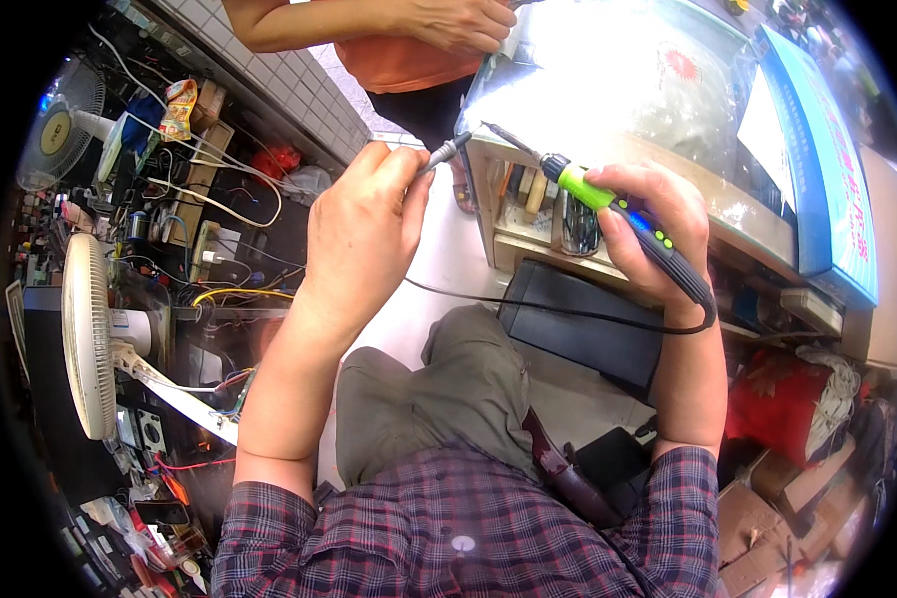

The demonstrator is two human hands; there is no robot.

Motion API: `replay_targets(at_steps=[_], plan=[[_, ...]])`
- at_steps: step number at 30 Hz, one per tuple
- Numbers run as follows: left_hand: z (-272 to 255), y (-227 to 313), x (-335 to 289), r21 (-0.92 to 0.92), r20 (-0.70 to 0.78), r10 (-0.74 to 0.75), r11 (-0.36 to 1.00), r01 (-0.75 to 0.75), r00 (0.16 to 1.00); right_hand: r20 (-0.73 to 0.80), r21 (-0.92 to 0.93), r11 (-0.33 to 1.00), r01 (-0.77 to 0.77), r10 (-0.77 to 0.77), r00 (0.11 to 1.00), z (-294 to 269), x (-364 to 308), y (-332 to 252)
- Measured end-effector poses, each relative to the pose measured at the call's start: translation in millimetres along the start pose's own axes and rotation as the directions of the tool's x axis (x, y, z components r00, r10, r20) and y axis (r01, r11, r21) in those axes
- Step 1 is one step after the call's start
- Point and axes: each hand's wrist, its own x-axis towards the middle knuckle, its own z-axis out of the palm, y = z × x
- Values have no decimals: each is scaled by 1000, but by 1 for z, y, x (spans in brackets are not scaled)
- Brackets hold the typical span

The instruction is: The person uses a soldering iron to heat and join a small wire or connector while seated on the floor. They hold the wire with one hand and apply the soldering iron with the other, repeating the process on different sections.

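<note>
My right hand grips a soldering iron with a green collar and dark handle, its metal tip pointing up and left toward the counter edge. A black cord runs from the handle's rear across my lap. My left hand pinches a small grey plug-like piece between thumb and fingers, its end close to the iron's tip. Both hands are raised in front of a glass-topped counter.
Another person in an orange top stands behind the counter, one hand on its edge. A white fan and a cluttered bench with wires lie to the left. A black box sits on the floor; cardboard boxes and a red bag are at the right.
</note>
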Motion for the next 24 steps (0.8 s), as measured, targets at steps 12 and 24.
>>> replay_targets(at_steps=[12,24], plan=[[14,-8,-8,-16,-3,-7,1000,7,1000,15,-5,1000,11,-11,1000,8,-9,7],[20,-8,-10,-38,-8,-7,999,7,1000,29,21,1000,11,-11,1000,5,-11,9]])
